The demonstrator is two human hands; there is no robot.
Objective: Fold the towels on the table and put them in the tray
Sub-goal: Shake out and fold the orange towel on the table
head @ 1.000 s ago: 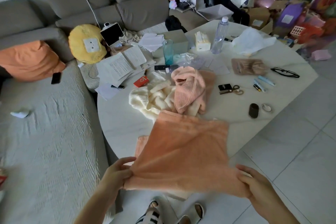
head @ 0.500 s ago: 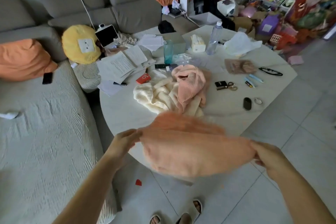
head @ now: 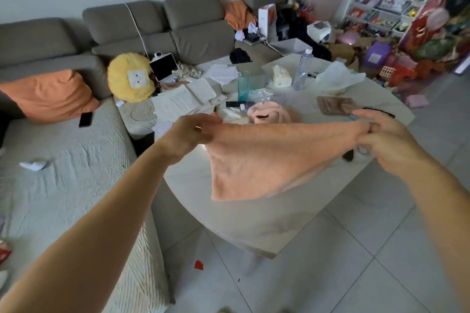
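Towel (head: 264,160) corners are pinched in the fingers (head: 203,132) of the left hand (head: 188,137) and right hand (head: 389,145), held taut in the air above the table (head: 254,223). Best to keep the top edge level, then lay it flat before folding.

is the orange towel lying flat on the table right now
No, both the left hand and right hand hold the orange towel stretched above the table.

— Colours on show? — A peach towel (head: 267,160) above a cream table (head: 254,223), a pink towel (head: 269,114) behind.
— The sofa (head: 152,23)? — Grey, with an orange cushion (head: 48,94) and a yellow one (head: 129,76).
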